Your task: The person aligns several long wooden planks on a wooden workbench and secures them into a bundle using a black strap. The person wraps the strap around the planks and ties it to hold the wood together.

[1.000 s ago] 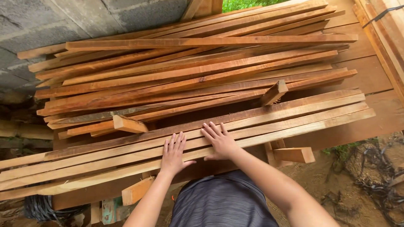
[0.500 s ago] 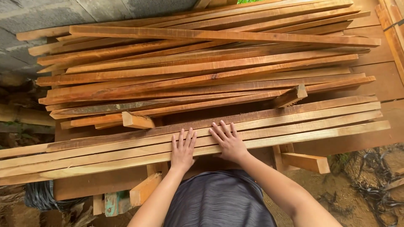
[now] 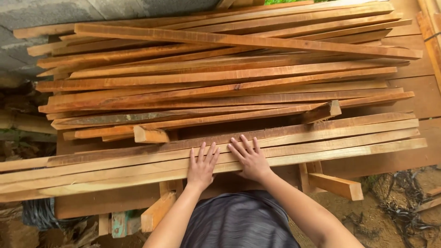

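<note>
Slats [image 3: 321,142] under flat fingers [image 3: 239,149]

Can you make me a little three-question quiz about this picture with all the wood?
1. True or false: both hands lie flat, palms down, on the pale planks at the near edge of the pile.
2. What sits behind the pile at the top left? A) a grey block wall B) a red door C) a window
3. Fill in: the left hand and right hand rest ____ by side, fingers spread.

Key:
1. True. Neither hand curls round a plank.
2. A, the wall.
3. Side. They lie close together near the middle of the planks, in front of the redder stack.
</note>
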